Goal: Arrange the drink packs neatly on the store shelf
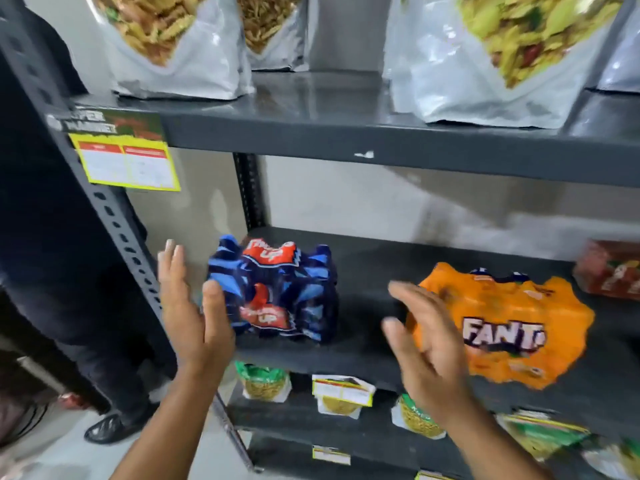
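Observation:
A blue Thums Up drink pack (277,292) stands at the left end of the dark middle shelf (367,271). My left hand (194,306) is open just left of it, thumb touching or almost touching its near corner. An orange Fanta drink pack (505,327) sits further right near the shelf's front edge. My right hand (426,344) hovers open in front of the Fanta pack's left side, fingers spread, holding nothing. A red drink pack (609,271) shows partly at the far right edge of the same shelf.
Large clear snack bags (173,39) stand on the upper shelf (346,133). Small snack packets (263,382) fill the lower shelves. A yellow price tag (128,164) hangs at the left upright (114,216). A person in dark trousers and black shoes (110,427) stands to the left.

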